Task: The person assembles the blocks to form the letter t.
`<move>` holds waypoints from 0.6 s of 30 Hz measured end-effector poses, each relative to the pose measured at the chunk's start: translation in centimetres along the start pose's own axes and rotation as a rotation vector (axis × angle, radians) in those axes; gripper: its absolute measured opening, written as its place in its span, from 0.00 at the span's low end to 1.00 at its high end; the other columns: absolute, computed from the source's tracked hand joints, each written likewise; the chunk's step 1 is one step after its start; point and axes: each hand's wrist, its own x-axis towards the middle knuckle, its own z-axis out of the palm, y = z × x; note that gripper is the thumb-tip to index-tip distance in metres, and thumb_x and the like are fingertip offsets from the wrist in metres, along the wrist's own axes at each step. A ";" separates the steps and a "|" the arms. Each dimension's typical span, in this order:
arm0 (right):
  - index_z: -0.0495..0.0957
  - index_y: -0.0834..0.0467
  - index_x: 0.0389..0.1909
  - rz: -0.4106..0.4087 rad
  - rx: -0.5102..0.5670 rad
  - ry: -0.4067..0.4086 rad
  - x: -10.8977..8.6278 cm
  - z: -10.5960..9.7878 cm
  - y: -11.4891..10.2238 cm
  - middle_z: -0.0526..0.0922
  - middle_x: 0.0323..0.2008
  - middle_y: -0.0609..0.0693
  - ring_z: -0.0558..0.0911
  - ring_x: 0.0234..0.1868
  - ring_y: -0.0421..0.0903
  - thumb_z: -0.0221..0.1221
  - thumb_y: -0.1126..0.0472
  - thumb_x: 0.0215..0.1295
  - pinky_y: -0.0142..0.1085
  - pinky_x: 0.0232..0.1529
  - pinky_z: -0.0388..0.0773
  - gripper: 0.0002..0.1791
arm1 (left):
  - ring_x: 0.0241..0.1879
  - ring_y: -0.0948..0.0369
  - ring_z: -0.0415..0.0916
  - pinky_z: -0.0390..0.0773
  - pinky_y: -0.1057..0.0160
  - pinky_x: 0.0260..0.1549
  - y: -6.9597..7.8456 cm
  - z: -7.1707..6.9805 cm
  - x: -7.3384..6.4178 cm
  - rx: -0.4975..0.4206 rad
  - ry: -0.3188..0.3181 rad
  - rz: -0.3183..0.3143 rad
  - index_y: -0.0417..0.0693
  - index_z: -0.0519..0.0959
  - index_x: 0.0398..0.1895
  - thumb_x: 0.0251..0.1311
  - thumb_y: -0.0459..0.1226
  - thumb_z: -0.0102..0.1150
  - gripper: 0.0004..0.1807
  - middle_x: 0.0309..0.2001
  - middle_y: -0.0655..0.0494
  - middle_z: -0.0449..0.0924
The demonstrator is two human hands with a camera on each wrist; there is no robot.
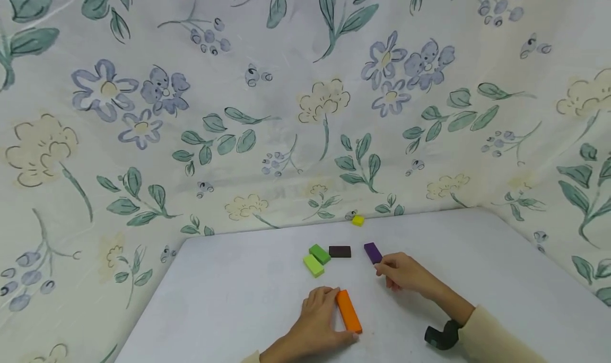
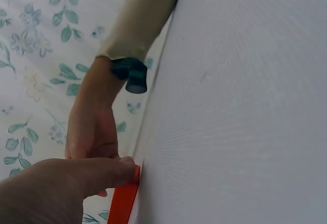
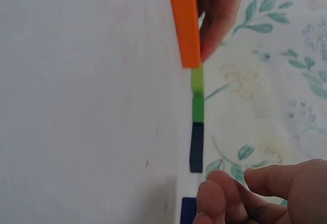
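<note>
In the head view, my left hand (image 1: 317, 320) holds a long orange block (image 1: 349, 312) by its ends, the thumb at the near end and the fingers at the far end. The block's orange side (image 2: 124, 199) also shows below my thumb in the left wrist view. My right hand (image 1: 403, 271) is at the near end of a purple block (image 1: 373, 253) lying on the table. In the right wrist view its thumb and loosely bent fingers stand apart, and the fingers partly hide the purple block (image 3: 188, 211); whether they touch it is unclear.
Left of the purple block lie a dark, nearly black block (image 1: 340, 251), a green block (image 1: 320, 254) and a light green block (image 1: 313, 266). A small yellow block (image 1: 358, 221) sits near the back edge of the white table (image 1: 229, 299). Flowered cloth (image 1: 286, 113) hangs behind.
</note>
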 end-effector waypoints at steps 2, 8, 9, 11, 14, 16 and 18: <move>0.81 0.61 0.36 0.035 0.001 0.030 0.1 0.4 0.9 0.77 0.21 0.50 0.74 0.22 0.44 0.57 0.57 0.73 0.31 0.24 0.74 0.12 | 0.62 0.51 0.61 0.68 0.42 0.62 -0.2 0.2 -0.5 -0.022 -0.025 -0.007 0.46 0.67 0.71 0.43 0.67 0.69 0.55 0.64 0.47 0.64; 0.81 0.60 0.38 0.046 -0.089 0.134 0.6 0.6 2.2 0.77 0.27 0.50 0.74 0.28 0.44 0.60 0.59 0.70 0.32 0.26 0.75 0.08 | 0.61 0.52 0.61 0.72 0.39 0.62 -0.5 0.4 -1.4 -0.092 -0.091 -0.044 0.49 0.67 0.71 0.42 0.64 0.73 0.54 0.63 0.49 0.63; 0.81 0.60 0.39 0.031 -0.122 0.154 0.9 0.4 2.2 0.78 0.28 0.50 0.74 0.28 0.44 0.60 0.59 0.70 0.32 0.26 0.75 0.07 | 0.61 0.52 0.61 0.72 0.39 0.62 -0.6 0.3 -1.3 -0.088 -0.089 -0.042 0.49 0.67 0.72 0.42 0.64 0.73 0.54 0.63 0.49 0.63; 0.80 0.62 0.40 -0.003 -0.196 0.194 1.9 0.0 2.1 0.78 0.30 0.50 0.74 0.29 0.44 0.60 0.60 0.70 0.33 0.26 0.75 0.08 | 0.61 0.52 0.60 0.72 0.40 0.63 -0.7 0.1 -1.2 -0.068 -0.075 -0.030 0.49 0.65 0.73 0.43 0.65 0.72 0.55 0.64 0.49 0.63; 0.79 0.65 0.43 -0.018 -0.268 0.223 3.6 -0.6 2.1 0.77 0.31 0.52 0.74 0.30 0.45 0.60 0.58 0.70 0.34 0.27 0.75 0.12 | 0.63 0.54 0.60 0.72 0.42 0.64 -0.8 -0.4 -0.9 -0.051 -0.038 -0.002 0.49 0.64 0.74 0.44 0.66 0.71 0.56 0.64 0.51 0.63; 0.79 0.66 0.45 0.002 -0.285 0.209 4.5 -0.8 2.1 0.78 0.32 0.53 0.74 0.32 0.45 0.61 0.54 0.69 0.34 0.29 0.76 0.17 | 0.63 0.55 0.60 0.71 0.44 0.65 -0.9 -0.6 -0.9 -0.048 -0.019 0.017 0.49 0.63 0.74 0.45 0.67 0.70 0.56 0.64 0.53 0.64; 0.79 0.67 0.47 0.035 -0.289 0.188 5.2 -0.6 2.2 0.78 0.32 0.53 0.74 0.32 0.46 0.63 0.51 0.68 0.34 0.31 0.77 0.22 | 0.63 0.56 0.60 0.71 0.46 0.65 -0.9 -0.8 -1.0 -0.045 -0.010 0.041 0.49 0.63 0.74 0.45 0.66 0.70 0.56 0.63 0.54 0.64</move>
